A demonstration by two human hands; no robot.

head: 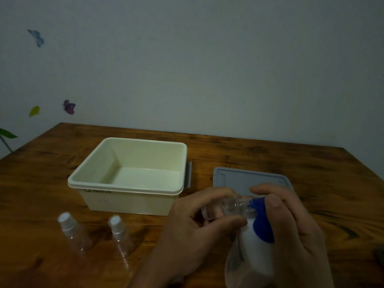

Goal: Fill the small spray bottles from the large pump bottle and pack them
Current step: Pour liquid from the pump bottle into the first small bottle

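Filling was under way — the left hand (193, 221) gripped an uncapped small spray bottle (226, 206), its mouth at the blue pump nozzle (262, 220), while the right hand (291, 223) clasped the pump head of the large pump bottle (249, 256). Next, likely a steady press — mouth kept aligned.

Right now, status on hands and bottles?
Left hand holds small bottle at blue pump; right hand on pump. Two capped bottles waiting. Box empty.

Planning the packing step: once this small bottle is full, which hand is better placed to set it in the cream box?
Left. The left hand already grips the small bottle, and the cream box lies on its side; the right hand is on the pump bottle.
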